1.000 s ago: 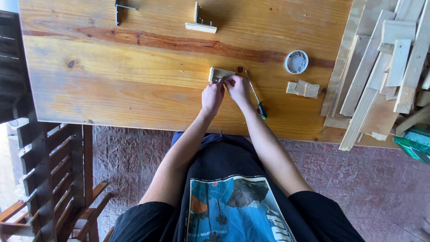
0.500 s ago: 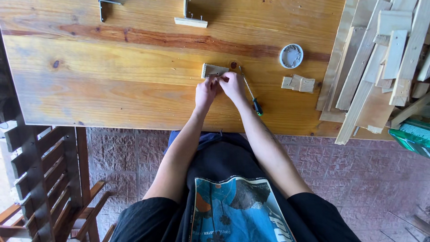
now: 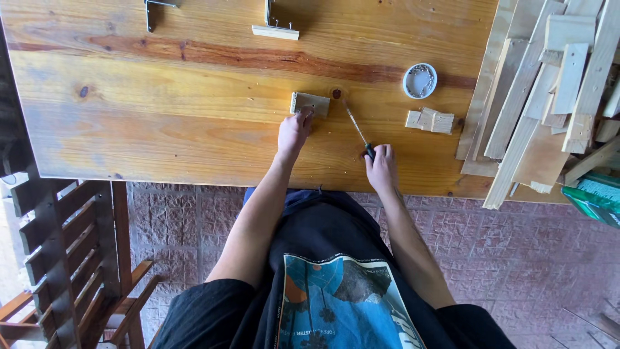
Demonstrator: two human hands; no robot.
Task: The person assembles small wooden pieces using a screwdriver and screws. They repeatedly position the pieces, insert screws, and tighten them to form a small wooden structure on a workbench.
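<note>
A small pale wooden block [image 3: 311, 103] lies on the wooden table [image 3: 161, 116] in the head view. My left hand [image 3: 294, 131] rests against the block's near edge, fingertips pinching its lower left corner. A screwdriver [image 3: 357, 130] with a thin metal shaft and dark handle lies slanted to the right of the block. My right hand [image 3: 382, 168] is closed around the screwdriver's handle near the table's front edge.
A small round white tin [image 3: 420, 80] of metal bits and a group of small wooden pieces [image 3: 430, 120] sit to the right. Stacked wooden slats [image 3: 549, 84] cover the table's right end. Metal brackets [image 3: 276, 26] stand at the far edge. A wooden chair [image 3: 71, 258] is at lower left.
My right hand has drawn back from the block to the screwdriver's handle near the front edge. My left hand stays at the block.
</note>
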